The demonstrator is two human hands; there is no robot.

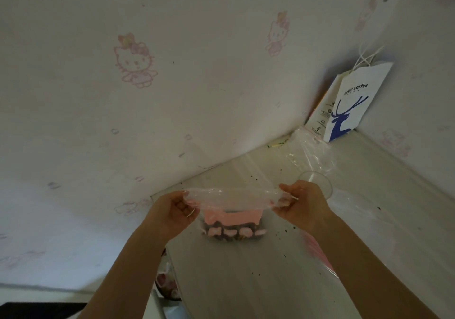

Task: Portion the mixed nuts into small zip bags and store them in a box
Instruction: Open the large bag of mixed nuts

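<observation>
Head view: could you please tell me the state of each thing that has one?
Small zip bag: held up by its top, nuts at the bottom; seal unclear.
Left hand: pinching its left top corner.
Right hand: pinching its right top corner.
Clear cup: upright, looks empty.
Paper bag: standing against the wall.

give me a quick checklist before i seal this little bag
1. Grip: left hand and right hand each pinch a top corner of the zip bag: ok.
2. Fill: nuts lie in its bottom: ok.
3. Zip strip pressed shut: cannot tell, the top is blurred.
4. Space: clear cup stands close behind the right hand, easy to knock: not ok.
5. Surface: table has dark crumbs scattered on it: not ok.
6. Next stop: storage box, none in view: not ok.
</observation>
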